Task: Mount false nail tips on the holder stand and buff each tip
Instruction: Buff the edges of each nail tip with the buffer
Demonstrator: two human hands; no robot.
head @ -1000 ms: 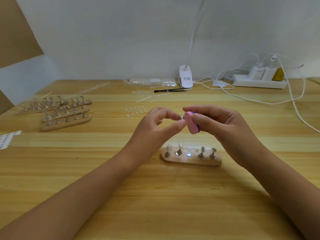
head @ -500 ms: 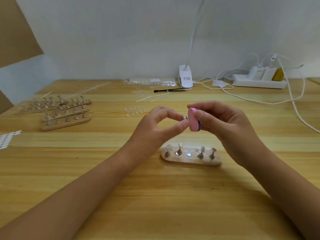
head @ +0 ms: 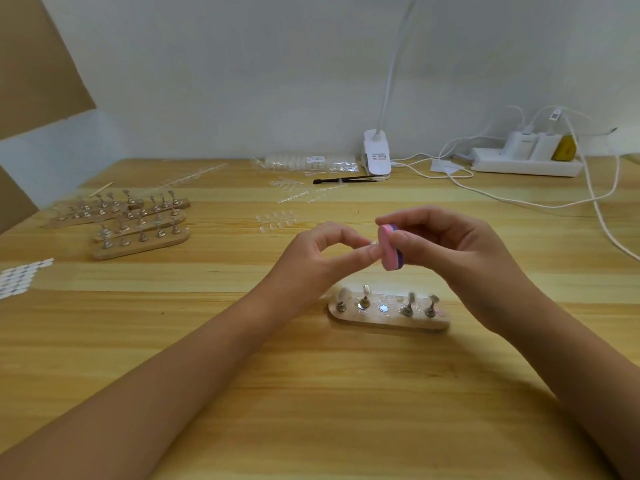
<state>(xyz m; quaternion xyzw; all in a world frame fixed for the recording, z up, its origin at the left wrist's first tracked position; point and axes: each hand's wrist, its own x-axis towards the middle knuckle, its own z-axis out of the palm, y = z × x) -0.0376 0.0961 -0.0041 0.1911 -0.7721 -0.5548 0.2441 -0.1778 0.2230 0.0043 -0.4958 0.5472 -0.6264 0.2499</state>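
Wooden, pale and rounded at the ends, the stand is lying nearest on the tabletop, just below both hands, its long axis running left to right. Four metal pegs are standing on it, two on either side of a bare round disc in the middle slot. Clear tips seem to be sitting on some of them, though blur is hiding how many.

Above it, the left hand is pinching a fifth peg between thumb and forefinger, with the other fingers curling over in an arch. Only a glint of metal is showing, and any tip on it is too small to make out. This peg is pointing rightward, straight at the buffer. The right hand is gripping that pink-and-purple block between thumb and forefinger. The block's long axis is standing nearly upright and its pink face is turning toward the peg, touching it or just beside it; I cannot tell which.

Buffing is looking under way, and the coming stroke is hanging on that meeting: the pink face needs to be sliding across the peg's end while the left hand is bracing it. The right hand is likely the one doing the moving.

Farther off, more stands are sitting at left, loose tips are lying behind the hands, and a brush and power strip are lying by the wall.
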